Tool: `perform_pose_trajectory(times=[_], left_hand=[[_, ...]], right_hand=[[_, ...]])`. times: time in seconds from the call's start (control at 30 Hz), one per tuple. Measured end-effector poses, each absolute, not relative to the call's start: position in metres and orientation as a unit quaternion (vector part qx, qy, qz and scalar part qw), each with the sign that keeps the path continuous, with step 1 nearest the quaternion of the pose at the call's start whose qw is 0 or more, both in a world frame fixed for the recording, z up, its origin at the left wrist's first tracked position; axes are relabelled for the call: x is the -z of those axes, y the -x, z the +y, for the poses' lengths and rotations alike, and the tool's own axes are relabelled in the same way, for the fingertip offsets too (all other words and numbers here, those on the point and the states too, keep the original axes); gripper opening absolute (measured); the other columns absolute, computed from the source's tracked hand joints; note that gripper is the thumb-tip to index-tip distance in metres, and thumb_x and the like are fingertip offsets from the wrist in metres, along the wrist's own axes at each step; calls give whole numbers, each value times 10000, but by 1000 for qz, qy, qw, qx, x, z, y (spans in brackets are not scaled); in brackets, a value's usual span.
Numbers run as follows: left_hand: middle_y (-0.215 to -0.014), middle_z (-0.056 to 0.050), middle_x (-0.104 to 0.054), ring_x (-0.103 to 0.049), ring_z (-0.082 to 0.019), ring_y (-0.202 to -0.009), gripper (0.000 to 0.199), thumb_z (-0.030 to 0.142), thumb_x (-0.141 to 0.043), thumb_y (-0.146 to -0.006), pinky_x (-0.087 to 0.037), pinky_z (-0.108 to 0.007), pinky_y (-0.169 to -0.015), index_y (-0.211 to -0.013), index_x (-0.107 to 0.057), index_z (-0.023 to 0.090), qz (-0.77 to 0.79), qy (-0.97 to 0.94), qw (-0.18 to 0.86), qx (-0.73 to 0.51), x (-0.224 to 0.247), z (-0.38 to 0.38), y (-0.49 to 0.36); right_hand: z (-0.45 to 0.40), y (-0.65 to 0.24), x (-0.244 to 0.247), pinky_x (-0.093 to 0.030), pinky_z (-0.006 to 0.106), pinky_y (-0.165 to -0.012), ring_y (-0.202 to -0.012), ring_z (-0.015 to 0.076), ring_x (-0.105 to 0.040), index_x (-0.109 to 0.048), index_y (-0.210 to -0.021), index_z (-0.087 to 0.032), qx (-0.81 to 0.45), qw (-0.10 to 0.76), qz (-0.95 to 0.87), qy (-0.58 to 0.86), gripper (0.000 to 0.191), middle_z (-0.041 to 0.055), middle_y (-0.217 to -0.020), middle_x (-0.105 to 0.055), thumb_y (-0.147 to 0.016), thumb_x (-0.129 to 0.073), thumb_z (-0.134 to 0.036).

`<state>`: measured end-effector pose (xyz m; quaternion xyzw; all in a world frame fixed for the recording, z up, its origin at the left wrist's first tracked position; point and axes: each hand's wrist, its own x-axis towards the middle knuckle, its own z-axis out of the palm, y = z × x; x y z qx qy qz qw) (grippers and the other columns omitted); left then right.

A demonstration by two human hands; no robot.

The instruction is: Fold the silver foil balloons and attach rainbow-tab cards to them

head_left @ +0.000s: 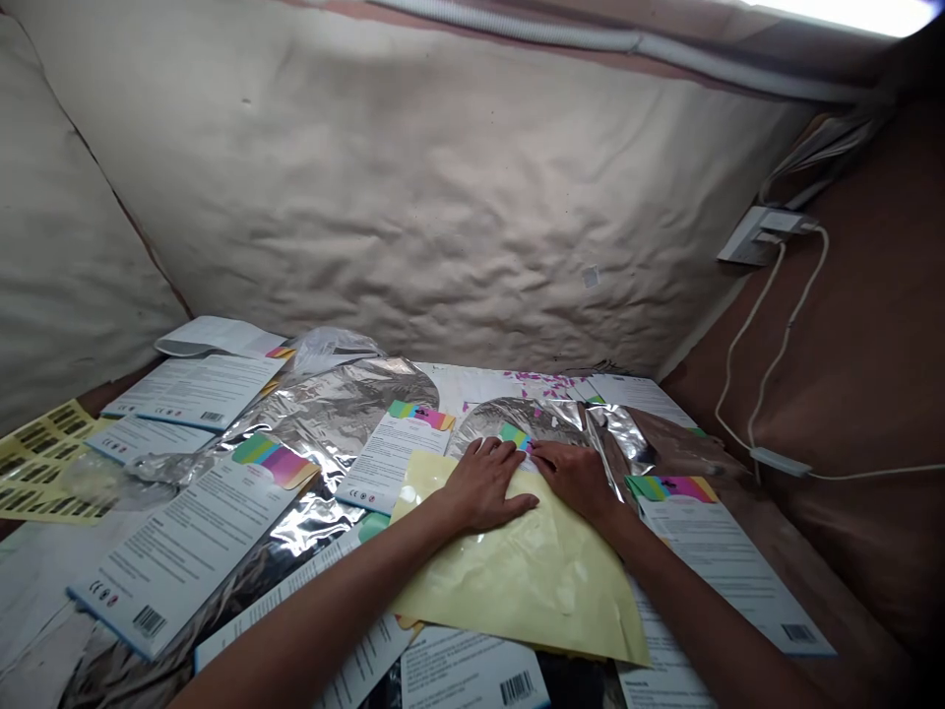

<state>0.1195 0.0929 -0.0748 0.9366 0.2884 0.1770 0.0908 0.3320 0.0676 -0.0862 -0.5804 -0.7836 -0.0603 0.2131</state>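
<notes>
A pale yellow sheet (532,581) lies over several printed white packages in the middle. My left hand (487,484) rests flat on its upper part, fingers stretched forward and thumb apart. Just right of it, my right hand (572,475) has its fingers bent together at the edge of a package's colourful flap (515,434); what they pinch, if anything, is too small to tell. Most of that package is hidden under the sheet and hands. Another white package (399,453) lies just left of the sheet, and one more (727,561) lies to the right.
Silver film (346,399) covers part of the table. Sheets of barcode labels (48,463) lie at the far left beside more packages (199,551). A covered wall (472,197) stands behind; white cables (783,345) hang at the right.
</notes>
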Motion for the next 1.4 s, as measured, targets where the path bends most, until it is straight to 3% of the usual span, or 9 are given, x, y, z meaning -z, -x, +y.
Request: perform_pose_trajectory(times=[0.17,0.4,0.63,0.73,0.83,0.93,1.07,1.23,1.4], left_hand=[[-1306,-109,-561,-470,-319,-1204,628,639,-488,-896,-315,-458,-1072,-1329,-514,185,287,-937,91,-176,76,93,-119],[-1324,-116,-551,-459,-328,-1224,634,630,-486,-901,-310,-472,-1081,-1352,-499,185,291,-936,89,-177,77,90,-118],[-1291,-132,-596,-518,-311,-1208,624,586,-509,-912,-380,-427,-1047,-1372,-508,165,285,-938,127,-149,59,96,-117],[-1366,-127,-563,-528,-263,-1236,592,524,-446,-965,-404,-356,-1037,-1439,-436,170,315,-925,141,-160,35,107,-99],[-1395,-159,-539,-514,-282,-1262,543,450,-410,-984,-382,-387,-1062,-1427,-445,136,388,-890,149,-189,14,106,-62],[-1400,-147,-547,-524,-313,-1256,531,446,-470,-947,-384,-420,-1058,-1394,-492,159,438,-861,173,-194,9,88,-17],[-1408,-171,-534,-496,-349,-1291,616,418,-603,-855,-357,-447,-1082,-1398,-498,144,468,-832,225,-196,23,59,27],[-1380,-173,-546,-477,-361,-1302,772,280,-756,-690,-331,-438,-1107,-1405,-493,155,482,-773,312,-270,45,52,46],[-1346,-153,-528,-609,-305,-1111,1082,197,-804,-603,-495,-413,-936,-1533,-251,222,468,-663,444,-381,52,59,43]], right_hand=[[61,-332,70,-541,388,-942,-1069,233,-695,-761,-1039,-250,11,181,-797,576,230,30,-1184,-723,-939,-554,-241],[48,-330,74,-453,434,-1075,-1302,246,-535,-579,-1361,-224,-16,131,-800,585,394,101,-1430,-551,-991,-449,-262],[38,-330,40,-444,416,-1074,-1329,279,-506,-694,-1181,-144,-21,163,-773,613,340,154,-1433,-538,-979,-466,-293],[-13,-319,35,-366,448,-1143,-1386,281,-434,-565,-1366,-133,-39,193,-760,619,505,153,-1484,-480,-979,-458,-439],[-72,-300,52,-268,494,-1196,-1473,293,-270,-350,-1526,-229,-109,135,-779,603,759,86,-1597,-299,-898,-527,-618],[-107,-283,73,-190,512,-1219,-1503,288,-163,-265,-1554,-267,-130,81,-774,615,821,52,-1631,-182,-882,-505,-672],[-111,-274,85,-224,482,-1216,-1483,260,-248,-382,-1511,-242,-99,86,-762,634,649,62,-1602,-287,-959,-423,-581],[-94,-277,87,-282,488,-1193,-1455,267,-318,-423,-1489,-213,-73,117,-793,593,598,90,-1573,-351,-984,-400,-533],[-60,-281,89,-333,506,-1165,-1419,284,-383,-470,-1450,-177,-48,176,-822,539,564,131,-1538,-410,-971,-463,-474]])
